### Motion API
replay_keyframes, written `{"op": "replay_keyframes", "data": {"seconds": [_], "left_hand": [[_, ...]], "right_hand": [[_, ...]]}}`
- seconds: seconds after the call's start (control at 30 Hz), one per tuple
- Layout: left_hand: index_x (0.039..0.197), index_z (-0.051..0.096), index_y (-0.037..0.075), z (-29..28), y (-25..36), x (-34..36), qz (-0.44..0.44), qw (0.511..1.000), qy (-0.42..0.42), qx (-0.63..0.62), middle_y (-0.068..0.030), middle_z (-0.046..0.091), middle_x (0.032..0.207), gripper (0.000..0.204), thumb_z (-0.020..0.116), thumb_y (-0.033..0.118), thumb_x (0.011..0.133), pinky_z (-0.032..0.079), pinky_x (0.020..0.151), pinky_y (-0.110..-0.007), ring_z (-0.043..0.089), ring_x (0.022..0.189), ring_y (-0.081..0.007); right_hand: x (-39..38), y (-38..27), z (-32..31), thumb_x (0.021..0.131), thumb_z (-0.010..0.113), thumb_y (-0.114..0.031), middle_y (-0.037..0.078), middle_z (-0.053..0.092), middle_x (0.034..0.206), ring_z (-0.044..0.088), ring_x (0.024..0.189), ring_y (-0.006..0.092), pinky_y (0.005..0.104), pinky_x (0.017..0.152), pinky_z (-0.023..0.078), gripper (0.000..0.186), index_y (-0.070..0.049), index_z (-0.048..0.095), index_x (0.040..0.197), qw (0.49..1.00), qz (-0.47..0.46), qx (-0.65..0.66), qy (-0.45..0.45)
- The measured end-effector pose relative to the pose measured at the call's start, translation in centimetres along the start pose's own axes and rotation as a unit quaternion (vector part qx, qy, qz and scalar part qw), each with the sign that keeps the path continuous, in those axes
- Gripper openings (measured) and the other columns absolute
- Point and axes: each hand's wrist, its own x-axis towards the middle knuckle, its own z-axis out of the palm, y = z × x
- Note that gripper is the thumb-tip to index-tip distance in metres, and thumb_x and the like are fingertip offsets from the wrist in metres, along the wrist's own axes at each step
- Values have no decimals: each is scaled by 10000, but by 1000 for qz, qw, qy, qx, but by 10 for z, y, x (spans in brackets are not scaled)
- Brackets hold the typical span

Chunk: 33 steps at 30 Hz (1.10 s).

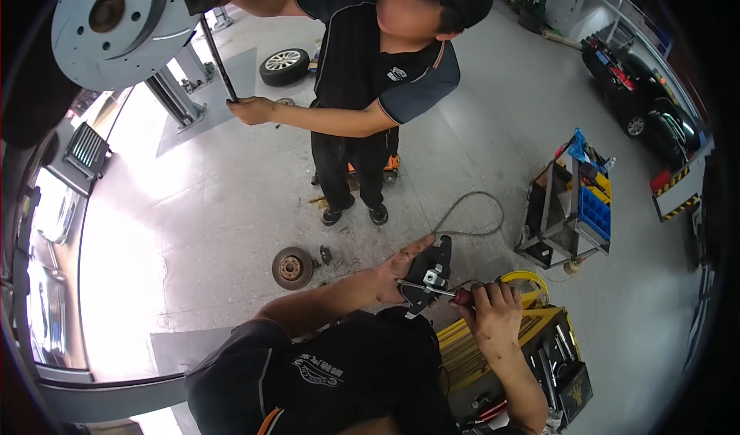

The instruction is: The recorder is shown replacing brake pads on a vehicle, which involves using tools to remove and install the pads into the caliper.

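My left hand [395, 275] is wrapped round the edge of a black brake pad [420, 268] with a silver metal clip [433, 278] at its middle. In my right hand [496, 312] is a screwdriver [463, 296] with a dark red handle. Its shaft lies across the pad, just below the clip; whether the tip touches the pad I cannot tell. Both hands are in front of my body, above the floor.
A co-worker [362, 65] faces me, one hand on a long dark bar [218, 61] beside a raised brake disc [116, 26]. An old disc [293, 268] and a wheel [285, 66] lie on the floor. A tool cart [566, 204] and yellow toolbox [539, 323] stand right.
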Motion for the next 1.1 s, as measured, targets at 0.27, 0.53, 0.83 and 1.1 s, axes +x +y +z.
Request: {"op": "replay_keyframes", "data": {"seconds": [0.27,0.53,0.83,1.1], "left_hand": [[1066,687,52,10,-18,-13,5,995,67,69,-161,736,922,624,526,649,980,595,602,-525,741,764,-351],[1093,657,2,29,-25,-22,23,990,-111,82,-182,703,971,637,464,606,1027,625,585,-515,744,742,-352],[1177,609,25,14,-42,-14,21,983,-88,157,-161,693,917,671,488,660,995,638,638,-499,734,721,-354],[1455,380,265,-1,-35,-4,-28,968,-179,174,-196,609,1218,775,642,684,858,644,726,-533,717,930,-374]], "right_hand": [[0,15,-7,731,834,-369,109,595,817,630,762,321,450,705,503,422,-63,601,906,995,-91,-7,-27],[3,22,-20,691,838,-462,91,635,793,682,717,262,379,689,572,486,-58,608,832,987,-158,-7,-18],[3,37,-25,741,773,-535,35,583,723,669,700,223,362,670,561,454,-112,616,784,980,-193,-19,-53],[11,44,-29,720,766,-580,38,582,715,675,698,232,374,666,563,486,-120,622,783,974,-214,-9,-67]]}}
